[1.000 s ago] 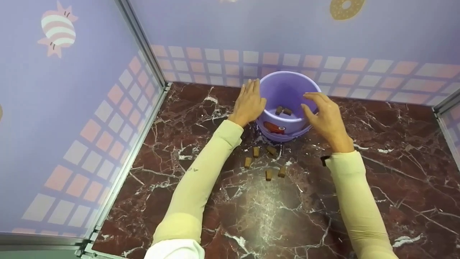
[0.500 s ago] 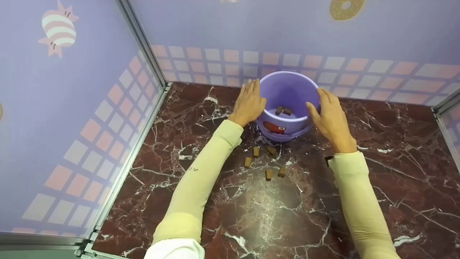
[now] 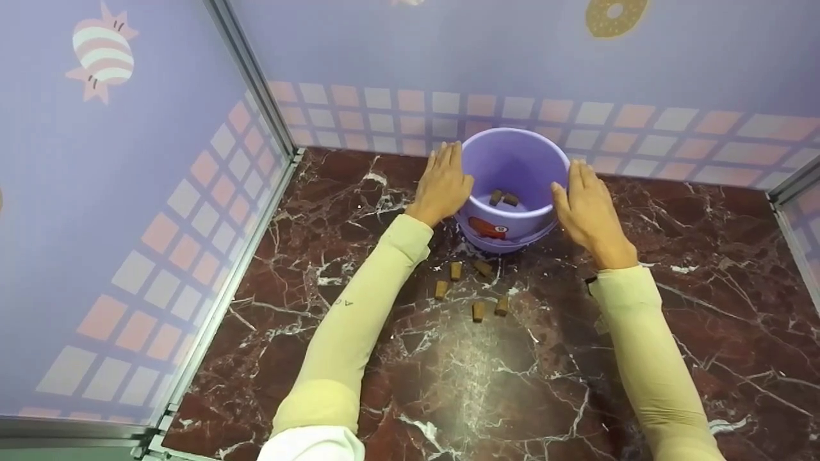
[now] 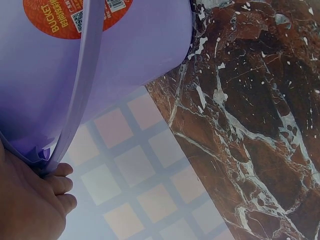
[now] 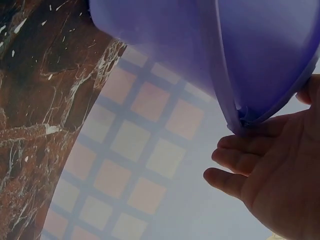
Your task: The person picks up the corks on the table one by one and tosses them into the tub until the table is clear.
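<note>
A purple bucket (image 3: 512, 224) stands upright against the back wall. Two small brown tapered pieces, like corks (image 3: 510, 199), lie on its floor. My left hand (image 3: 442, 186) holds the bucket's left side, thumb at the rim and fingers outside by the handle joint. On the opposite side, my right hand (image 3: 592, 211) grips the rim, thumb over the edge and fingers along the outer wall. The right wrist view shows those fingers (image 5: 235, 155) touching near the handle's end. Several more cork-like pieces (image 3: 478, 312) lie on the floor in front.
The handle (image 4: 82, 80) hangs down along the bucket's front. A lilac back wall (image 3: 410, 51) with printed squares rises close behind the bucket. The left panel (image 3: 160, 192) and a right-hand panel (image 3: 804, 205) enclose the dark red marbled floor (image 3: 384, 384).
My right hand has come from over the bucket's opening to its right outer side and now grips the rim. The left hand has stayed in place. The cork-like pieces have not moved.
</note>
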`<control>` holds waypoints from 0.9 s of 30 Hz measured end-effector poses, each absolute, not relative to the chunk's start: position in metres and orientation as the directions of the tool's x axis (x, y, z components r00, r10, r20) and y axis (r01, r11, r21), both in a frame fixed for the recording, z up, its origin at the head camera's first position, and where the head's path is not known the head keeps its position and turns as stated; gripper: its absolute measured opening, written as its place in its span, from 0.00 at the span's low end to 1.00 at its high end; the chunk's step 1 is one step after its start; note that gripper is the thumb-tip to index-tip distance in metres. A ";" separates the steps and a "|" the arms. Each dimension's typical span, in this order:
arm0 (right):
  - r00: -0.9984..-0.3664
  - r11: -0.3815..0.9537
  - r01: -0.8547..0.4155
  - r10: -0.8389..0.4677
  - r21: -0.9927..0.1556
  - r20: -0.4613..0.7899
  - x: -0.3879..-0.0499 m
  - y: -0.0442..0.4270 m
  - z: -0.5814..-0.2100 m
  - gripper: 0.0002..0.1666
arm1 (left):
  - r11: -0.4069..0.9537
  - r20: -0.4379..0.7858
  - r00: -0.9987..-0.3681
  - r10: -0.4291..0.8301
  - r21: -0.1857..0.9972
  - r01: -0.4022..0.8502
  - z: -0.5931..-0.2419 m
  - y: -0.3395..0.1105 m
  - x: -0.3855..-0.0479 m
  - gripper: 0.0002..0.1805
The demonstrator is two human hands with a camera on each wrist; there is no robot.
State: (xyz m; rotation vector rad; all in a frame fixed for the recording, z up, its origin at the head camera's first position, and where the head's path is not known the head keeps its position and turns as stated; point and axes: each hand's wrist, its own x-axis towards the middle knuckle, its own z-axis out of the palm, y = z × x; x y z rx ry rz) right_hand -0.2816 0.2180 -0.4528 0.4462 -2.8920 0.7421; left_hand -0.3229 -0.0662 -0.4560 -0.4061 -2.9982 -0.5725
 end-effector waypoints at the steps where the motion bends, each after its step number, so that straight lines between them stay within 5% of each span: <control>1: -0.951 0.839 -0.306 -0.253 -0.449 0.177 -0.281 0.218 -0.453 0.45 | 0.895 0.111 -0.963 0.246 0.356 0.270 -0.456 -0.066 -0.323 0.39; 27: -0.955 0.892 -0.297 -0.283 -0.341 0.090 -0.289 0.207 -0.449 0.44 | 0.863 0.129 -0.965 0.230 0.431 0.264 -0.458 -0.069 -0.325 0.39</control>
